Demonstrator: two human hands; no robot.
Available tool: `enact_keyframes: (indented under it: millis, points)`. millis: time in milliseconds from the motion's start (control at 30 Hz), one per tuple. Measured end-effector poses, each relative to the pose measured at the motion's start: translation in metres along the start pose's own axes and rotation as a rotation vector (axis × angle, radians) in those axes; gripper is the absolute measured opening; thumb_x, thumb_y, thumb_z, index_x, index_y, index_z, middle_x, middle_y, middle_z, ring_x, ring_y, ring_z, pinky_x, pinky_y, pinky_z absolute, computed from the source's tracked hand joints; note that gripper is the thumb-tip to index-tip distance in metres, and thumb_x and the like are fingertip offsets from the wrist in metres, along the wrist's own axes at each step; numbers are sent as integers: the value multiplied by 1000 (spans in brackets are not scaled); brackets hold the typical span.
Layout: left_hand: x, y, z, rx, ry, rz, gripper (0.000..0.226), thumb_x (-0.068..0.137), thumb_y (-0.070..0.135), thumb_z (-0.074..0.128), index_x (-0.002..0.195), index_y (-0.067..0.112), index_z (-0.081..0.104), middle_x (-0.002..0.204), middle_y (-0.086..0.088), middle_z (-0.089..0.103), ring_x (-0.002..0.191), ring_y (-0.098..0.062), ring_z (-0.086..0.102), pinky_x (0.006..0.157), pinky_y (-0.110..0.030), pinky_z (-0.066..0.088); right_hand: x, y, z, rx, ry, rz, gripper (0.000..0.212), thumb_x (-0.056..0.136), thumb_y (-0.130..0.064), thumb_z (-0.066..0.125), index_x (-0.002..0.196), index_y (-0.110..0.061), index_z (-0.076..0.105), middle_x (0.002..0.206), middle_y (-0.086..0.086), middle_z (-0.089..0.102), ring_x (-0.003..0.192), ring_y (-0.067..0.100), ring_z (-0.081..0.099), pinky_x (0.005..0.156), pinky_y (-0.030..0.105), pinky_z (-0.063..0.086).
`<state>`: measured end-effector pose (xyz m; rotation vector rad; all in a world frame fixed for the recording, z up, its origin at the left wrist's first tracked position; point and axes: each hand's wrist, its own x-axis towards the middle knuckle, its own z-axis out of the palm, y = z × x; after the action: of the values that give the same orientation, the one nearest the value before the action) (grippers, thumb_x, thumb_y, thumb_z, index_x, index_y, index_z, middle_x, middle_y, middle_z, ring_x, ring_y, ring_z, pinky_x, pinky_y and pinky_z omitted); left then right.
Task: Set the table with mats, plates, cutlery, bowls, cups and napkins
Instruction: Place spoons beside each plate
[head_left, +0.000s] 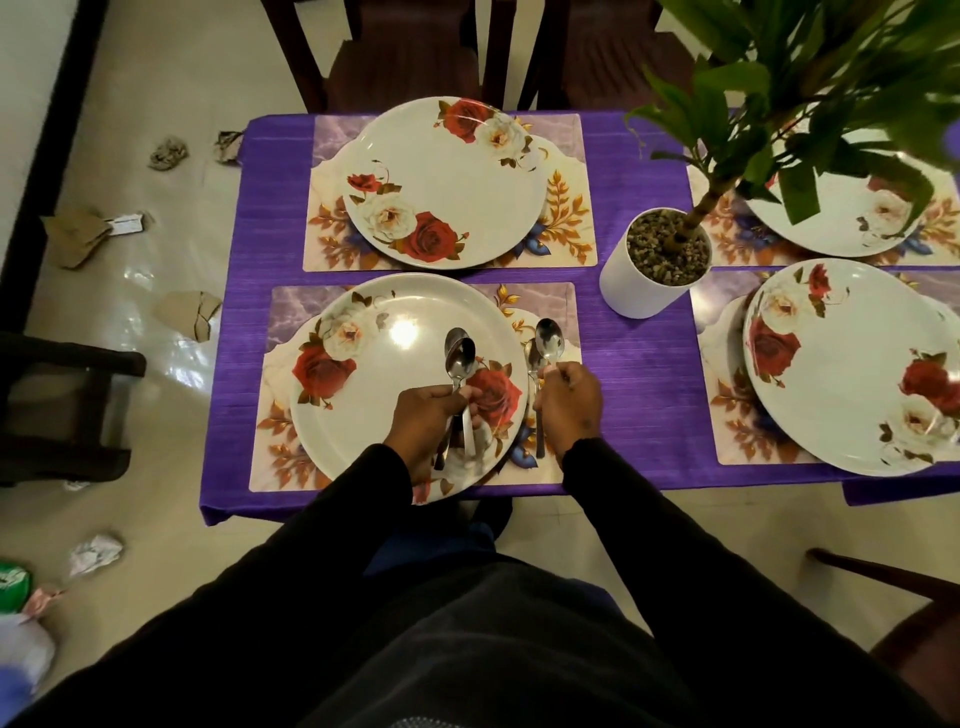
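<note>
Clearly the fingers (457, 397) of the left hand (423, 415) are curled round a small bundle of spoons (460, 364), bowls pointing far and handles trailing back toward the person, held just over the near plate (374, 405). Kept there as a reserve, the bundle seems meant to supply the other settings one piece at a time. The right hand (569, 405) pinches the handle of a single spoon (549, 340) and brings it over the right-hand strip of the near mat (550, 312), just beside the plate's rim, the usual place for cutlery. A second spoon (532, 358) shows close to its left along the plate's edge; whether it already lies on the mat or is also in the right hand I cannot tell.

Farther out, the purple table (644, 374) carries four mats, each with a rose-patterned plate centred on it: the far plate (447, 182) straight ahead, two more at the right. A potted plant (657, 260) stands between the left and right pairs. I see no bowls, cups or napkins, so the setting looks under halfway done. Crumpled paper scraps (169, 153) litter the floor (156, 62) at left.
</note>
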<state>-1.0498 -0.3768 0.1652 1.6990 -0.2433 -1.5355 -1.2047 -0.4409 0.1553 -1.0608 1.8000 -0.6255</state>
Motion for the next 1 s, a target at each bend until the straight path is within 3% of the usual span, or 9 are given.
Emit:
enact_keyframes:
  millis: [367, 500, 600, 700, 767, 833, 867, 933, 1000]
  points:
    - [-8, 8, -1, -9, -112, -35, 15, 96, 6, 63, 97, -4, 74, 75, -15, 70, 70, -27, 67, 75, -37, 58, -17, -15, -8, 159, -43, 108, 24, 93, -8, 49, 81, -3, 70, 67, 7, 62, 53, 17, 52, 47, 27, 45]
    - [-12, 8, 10, 33, -145, -13, 15, 97, 6, 63, 92, -1, 75, 75, -13, 73, 67, -23, 71, 68, -33, 61, -18, -14, -11, 169, -23, 120, 25, 92, -9, 55, 75, -8, 72, 66, 7, 64, 58, 19, 56, 50, 27, 46]
    - [-10, 7, 18, 89, -176, 25, 15, 95, 12, 68, 93, 1, 78, 82, -16, 75, 78, -31, 72, 79, -42, 61, -18, -14, -13, 160, -7, 104, 23, 91, -12, 62, 71, -9, 74, 66, 10, 66, 62, 20, 58, 60, 34, 49]
    - [-14, 9, 25, 127, -216, 37, 16, 97, 10, 64, 98, -2, 74, 76, -14, 74, 65, -24, 74, 55, -31, 58, -20, -9, -18, 148, 10, 87, 16, 89, -13, 66, 79, -7, 76, 72, 7, 70, 68, 17, 62, 66, 33, 54]
    - [-21, 12, 31, 134, -232, 52, 17, 98, 7, 62, 99, -7, 72, 78, -19, 73, 62, -27, 73, 49, -32, 57, -20, -5, -28, 124, 12, 72, 13, 88, -8, 67, 80, -8, 77, 72, 2, 71, 67, 13, 63, 63, 27, 54]
    - [-16, 10, 37, 192, -242, 114, 15, 96, 7, 65, 91, -2, 75, 87, -16, 75, 78, -35, 74, 63, -41, 62, -15, 0, -40, 110, -7, 73, 9, 86, -5, 68, 85, -8, 77, 78, 2, 73, 73, 14, 67, 68, 26, 57]
    - [-13, 7, 41, 227, -250, 146, 21, 95, 6, 67, 77, 8, 77, 81, -9, 74, 83, -36, 72, 74, -44, 62, -12, 3, -45, 115, -17, 72, 8, 84, -5, 70, 88, -7, 77, 83, 4, 75, 79, 18, 71, 74, 31, 60]
    - [-11, 3, 53, 265, -266, 158, 42, 93, 5, 69, 54, 18, 69, 64, 1, 64, 76, -30, 66, 75, -36, 56, -5, 7, -59, 160, -28, 90, 9, 81, -3, 74, 88, -7, 77, 84, 8, 76, 83, 24, 73, 78, 38, 61]
    - [-16, 2, 69, 258, -297, 110, 27, 95, 10, 67, 70, 15, 77, 75, -2, 75, 81, -27, 72, 74, -33, 59, 0, 11, -75, 217, -42, 110, 7, 80, 0, 74, 84, -6, 75, 76, 7, 73, 65, 14, 68, 64, 28, 57]
